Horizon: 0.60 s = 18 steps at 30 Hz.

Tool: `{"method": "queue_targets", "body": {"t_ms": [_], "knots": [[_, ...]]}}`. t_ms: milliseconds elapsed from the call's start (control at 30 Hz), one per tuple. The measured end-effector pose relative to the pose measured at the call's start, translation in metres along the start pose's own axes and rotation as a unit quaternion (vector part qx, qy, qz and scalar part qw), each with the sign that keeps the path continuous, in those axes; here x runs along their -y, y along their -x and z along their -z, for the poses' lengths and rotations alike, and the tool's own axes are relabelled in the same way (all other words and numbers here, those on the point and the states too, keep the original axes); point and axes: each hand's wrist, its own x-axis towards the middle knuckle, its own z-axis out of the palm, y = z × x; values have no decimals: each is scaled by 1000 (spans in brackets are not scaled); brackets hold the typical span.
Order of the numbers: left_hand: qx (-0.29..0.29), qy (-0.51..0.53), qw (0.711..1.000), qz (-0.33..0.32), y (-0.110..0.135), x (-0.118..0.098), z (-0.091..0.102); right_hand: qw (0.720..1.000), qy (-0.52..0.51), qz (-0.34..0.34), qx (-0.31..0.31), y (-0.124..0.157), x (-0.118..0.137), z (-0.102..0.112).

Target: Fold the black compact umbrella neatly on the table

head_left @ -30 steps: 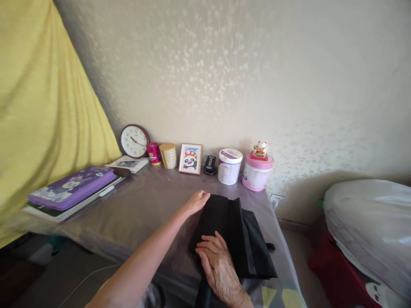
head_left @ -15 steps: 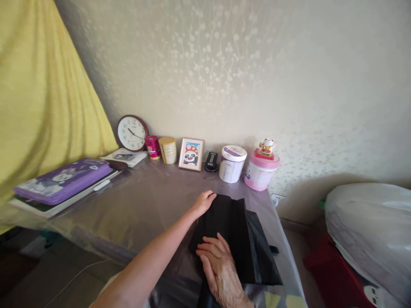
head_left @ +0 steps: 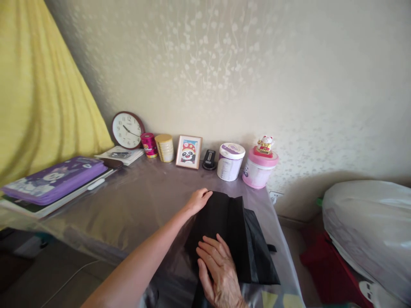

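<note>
A folded piece of black fabric (head_left: 237,222) lies near the table's right edge. It has pleat-like layers and a small strap sticking out on the right; I cannot tell exactly what it is. My left hand (head_left: 198,202) is closed on its far left corner, fingers bent over the edge. Nearer to me, my right hand (head_left: 218,267) rests flat on the fabric with its fingers stretched out. Part of the fabric's near side is hidden beneath that hand.
Along the wall stand a clock (head_left: 127,130), a pink can (head_left: 149,145), a yellow-lidded container (head_left: 165,149), a picture frame (head_left: 189,152), a purple-white tub (head_left: 230,162) and a pink tub (head_left: 259,170) bearing a cat figurine (head_left: 264,144). A purple case (head_left: 54,179) lies left. Beyond the right edge sits a plastic-covered bundle (head_left: 366,222).
The view has shifted slightly, so the things on the table appear a little further left. Both hands keep nearly the same places on the black fabric.
</note>
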Motion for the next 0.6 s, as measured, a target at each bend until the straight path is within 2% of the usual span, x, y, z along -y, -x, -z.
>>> {"method": "queue_targets", "body": {"t_ms": [100, 400, 500, 600], "knots": [[-11, -11, 1000, 0, 1, 0, -3, 1000, -12, -5, 5, -1, 1, 1], [-29, -42, 998, 25, 0, 7, -35, 997, -74, -4, 6, -5, 5, 3], [-36, -64, 997, 37, 4, 10, -32, 996, -84, -7, 12, -6, 7, 5], [-52, -81, 995, 27, 8, 7, -18, 996, -85, -18, 3, -5, 9, 6]]}}
